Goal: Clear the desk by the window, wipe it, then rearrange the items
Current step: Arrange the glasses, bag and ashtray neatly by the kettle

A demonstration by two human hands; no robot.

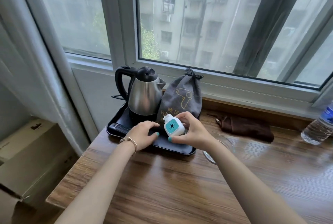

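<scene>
A black tray (182,149) sits at the left end of the wooden desk (171,187) under the window. On it stand a steel kettle (144,96) with a black handle, a grey drawstring hair-dryer bag (182,97) and a black remote (119,127). My right hand (191,130) grips a small white plug-in device (173,126) with a teal face, just above the tray. My left hand (142,134) rests flat on the tray beside it, fingers relaxed.
A glass ashtray (227,144) lies right of the tray, partly behind my right forearm. A dark brown cloth (246,127) sits near the sill. A water bottle (319,126) stands at the far right. Cardboard boxes (27,151) are on the floor left of the desk.
</scene>
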